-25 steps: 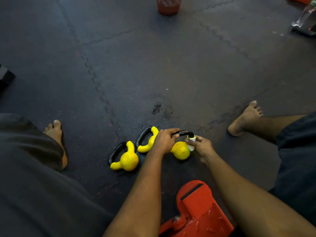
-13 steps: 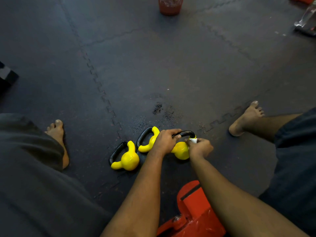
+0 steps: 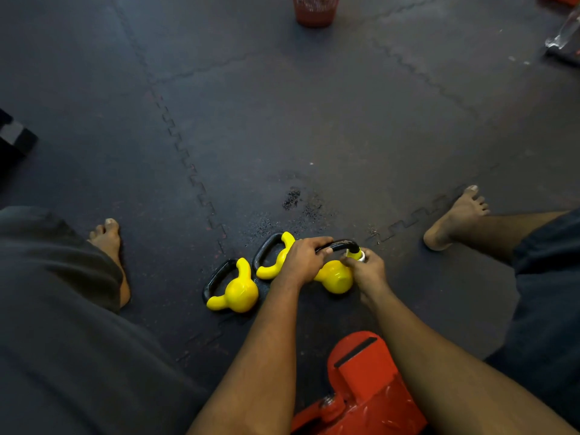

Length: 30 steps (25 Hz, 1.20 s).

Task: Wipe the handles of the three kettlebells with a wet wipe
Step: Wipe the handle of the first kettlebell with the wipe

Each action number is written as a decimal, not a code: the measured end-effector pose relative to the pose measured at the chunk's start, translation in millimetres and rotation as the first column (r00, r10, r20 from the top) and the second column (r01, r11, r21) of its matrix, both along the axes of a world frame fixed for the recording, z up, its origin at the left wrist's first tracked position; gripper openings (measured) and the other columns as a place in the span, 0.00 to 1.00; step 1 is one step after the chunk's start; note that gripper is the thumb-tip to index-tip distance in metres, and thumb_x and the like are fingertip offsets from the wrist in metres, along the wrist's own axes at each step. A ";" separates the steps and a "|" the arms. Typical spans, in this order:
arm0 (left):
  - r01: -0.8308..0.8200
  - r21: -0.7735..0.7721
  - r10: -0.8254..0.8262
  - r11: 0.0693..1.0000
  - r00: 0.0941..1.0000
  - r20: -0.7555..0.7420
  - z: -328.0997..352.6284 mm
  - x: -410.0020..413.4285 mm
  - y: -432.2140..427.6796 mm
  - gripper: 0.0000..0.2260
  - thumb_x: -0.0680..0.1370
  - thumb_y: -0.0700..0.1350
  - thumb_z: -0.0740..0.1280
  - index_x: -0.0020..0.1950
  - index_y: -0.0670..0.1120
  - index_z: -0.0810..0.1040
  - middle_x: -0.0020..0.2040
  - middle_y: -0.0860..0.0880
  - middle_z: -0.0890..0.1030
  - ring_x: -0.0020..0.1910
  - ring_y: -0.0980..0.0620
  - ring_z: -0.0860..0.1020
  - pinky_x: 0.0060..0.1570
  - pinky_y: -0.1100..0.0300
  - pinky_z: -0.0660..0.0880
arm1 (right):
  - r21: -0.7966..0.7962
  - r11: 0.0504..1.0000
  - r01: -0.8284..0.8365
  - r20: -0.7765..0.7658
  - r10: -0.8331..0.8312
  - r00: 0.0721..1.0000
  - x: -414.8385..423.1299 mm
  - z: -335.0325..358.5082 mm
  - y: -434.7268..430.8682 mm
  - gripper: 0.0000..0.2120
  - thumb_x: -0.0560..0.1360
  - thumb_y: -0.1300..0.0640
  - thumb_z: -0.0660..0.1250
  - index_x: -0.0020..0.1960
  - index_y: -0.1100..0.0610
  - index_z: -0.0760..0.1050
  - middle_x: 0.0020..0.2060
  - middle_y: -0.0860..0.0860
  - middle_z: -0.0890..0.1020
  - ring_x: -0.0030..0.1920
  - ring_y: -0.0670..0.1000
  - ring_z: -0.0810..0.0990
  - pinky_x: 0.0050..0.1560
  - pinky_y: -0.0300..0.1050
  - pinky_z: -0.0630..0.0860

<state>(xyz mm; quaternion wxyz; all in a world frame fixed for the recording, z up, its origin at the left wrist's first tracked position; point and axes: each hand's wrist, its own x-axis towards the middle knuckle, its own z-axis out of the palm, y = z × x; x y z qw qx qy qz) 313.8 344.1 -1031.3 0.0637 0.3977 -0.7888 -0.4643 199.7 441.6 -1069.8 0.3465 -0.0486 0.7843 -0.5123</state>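
Three small yellow kettlebells with black handles lie in a row on the dark floor mat. The left kettlebell (image 3: pixel 239 290) lies free. The middle kettlebell (image 3: pixel 272 257) is partly hidden behind my left hand (image 3: pixel 303 260), which grips the black handle (image 3: pixel 340 245) of the right kettlebell (image 3: pixel 334 276). My right hand (image 3: pixel 367 271) pinches a small white wet wipe (image 3: pixel 360 256) against the right end of that handle, where the black meets the yellow.
My bare feet rest on the mat at the left (image 3: pixel 110 243) and right (image 3: pixel 455 218). A red metal piece of equipment (image 3: pixel 361 381) sits close below my arms. A red mesh basket (image 3: pixel 315 9) stands at the far top. A dark block (image 3: pixel 14 136) lies at the left edge.
My right hand shifted slightly along the right end of the handle with the wipe, curling tighter. My left hand kept its grip on the handle.
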 end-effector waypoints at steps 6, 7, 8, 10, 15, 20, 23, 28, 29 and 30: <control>0.025 -0.013 -0.025 1.000 1.000 -0.008 0.5 6.3 -2.3 0.14 0.78 0.43 0.66 0.64 0.48 0.79 0.60 0.48 0.82 0.58 0.50 0.78 0.56 0.62 0.70 | -0.092 0.971 -0.220 0.146 0.232 0.962 -17.5 6.6 -3.2 0.10 0.68 0.68 0.72 0.42 0.55 0.77 0.37 0.55 0.79 0.38 0.51 0.75 0.36 0.43 0.71; 0.026 -0.016 -0.026 1.000 1.000 -0.007 0.5 6.0 -1.4 0.14 0.79 0.44 0.66 0.64 0.48 0.79 0.59 0.48 0.82 0.58 0.50 0.78 0.56 0.63 0.70 | -0.099 0.970 -0.223 0.147 0.236 0.961 -16.8 7.0 -4.3 0.10 0.68 0.68 0.73 0.42 0.55 0.77 0.37 0.55 0.79 0.38 0.50 0.75 0.36 0.43 0.71; 0.024 -0.016 -0.024 1.000 1.000 -0.009 -0.3 5.0 -0.2 0.14 0.79 0.44 0.66 0.64 0.48 0.79 0.59 0.48 0.82 0.58 0.49 0.78 0.57 0.62 0.71 | -0.102 0.974 -0.204 0.142 0.217 0.966 -14.7 7.5 -4.6 0.10 0.67 0.67 0.74 0.42 0.55 0.77 0.36 0.54 0.79 0.37 0.49 0.75 0.36 0.42 0.71; 0.022 -0.017 -0.023 1.000 1.000 -0.009 -2.7 0.8 2.4 0.14 0.79 0.44 0.66 0.64 0.48 0.79 0.59 0.48 0.82 0.58 0.46 0.77 0.61 0.56 0.72 | -0.114 0.988 -0.103 0.119 0.117 0.986 -7.4 6.4 -5.1 0.11 0.67 0.67 0.75 0.42 0.55 0.76 0.35 0.52 0.79 0.37 0.49 0.75 0.38 0.43 0.72; 0.020 -0.113 -0.016 0.993 0.999 0.039 -6.9 -11.2 6.5 0.13 0.79 0.47 0.65 0.64 0.51 0.79 0.59 0.50 0.82 0.61 0.46 0.75 0.63 0.50 0.71 | -0.036 0.994 0.099 -0.042 -0.100 0.994 13.9 -0.1 -5.9 0.15 0.70 0.60 0.74 0.53 0.56 0.74 0.47 0.55 0.81 0.48 0.54 0.79 0.50 0.51 0.75; -0.028 -0.075 0.032 0.997 0.998 0.059 -10.7 -17.0 3.0 0.14 0.78 0.48 0.65 0.64 0.52 0.79 0.59 0.48 0.82 0.61 0.46 0.76 0.62 0.50 0.73 | 0.077 0.985 0.152 -0.108 -0.144 0.984 23.3 8.3 -11.9 0.18 0.73 0.61 0.68 0.62 0.56 0.71 0.53 0.55 0.80 0.55 0.58 0.78 0.56 0.52 0.75; -0.023 -0.081 0.028 0.996 0.998 0.056 -10.6 -17.0 2.1 0.14 0.78 0.48 0.66 0.63 0.51 0.79 0.59 0.48 0.82 0.61 0.46 0.77 0.61 0.50 0.73 | 0.084 0.991 0.107 -0.261 -0.082 0.962 28.2 16.0 -10.4 0.21 0.74 0.66 0.64 0.67 0.59 0.70 0.63 0.57 0.76 0.64 0.57 0.74 0.65 0.51 0.70; 0.001 -0.057 0.000 0.998 1.000 0.022 -7.3 -14.4 3.0 0.14 0.78 0.46 0.67 0.63 0.50 0.80 0.58 0.48 0.83 0.58 0.46 0.79 0.58 0.52 0.74 | 0.027 0.999 -0.039 -0.379 0.047 0.924 30.9 28.7 -0.6 0.22 0.78 0.66 0.58 0.71 0.58 0.70 0.70 0.53 0.71 0.71 0.52 0.68 0.71 0.42 0.62; 0.007 -0.045 -0.007 0.999 1.000 0.005 -7.2 -12.8 3.1 0.13 0.78 0.46 0.67 0.62 0.50 0.80 0.57 0.48 0.83 0.57 0.47 0.79 0.57 0.53 0.75 | 0.023 0.998 -0.053 -0.394 0.058 0.917 29.4 29.9 1.2 0.21 0.79 0.65 0.57 0.70 0.58 0.71 0.69 0.53 0.72 0.70 0.51 0.68 0.70 0.41 0.62; 0.004 -0.018 -0.005 1.000 1.000 -0.019 -7.8 -10.0 3.4 0.13 0.78 0.46 0.67 0.62 0.49 0.80 0.56 0.48 0.83 0.55 0.48 0.80 0.56 0.56 0.75 | 0.024 0.997 -0.067 -0.417 0.071 0.906 27.5 30.9 2.8 0.19 0.79 0.65 0.57 0.69 0.58 0.72 0.68 0.54 0.74 0.69 0.52 0.70 0.69 0.41 0.63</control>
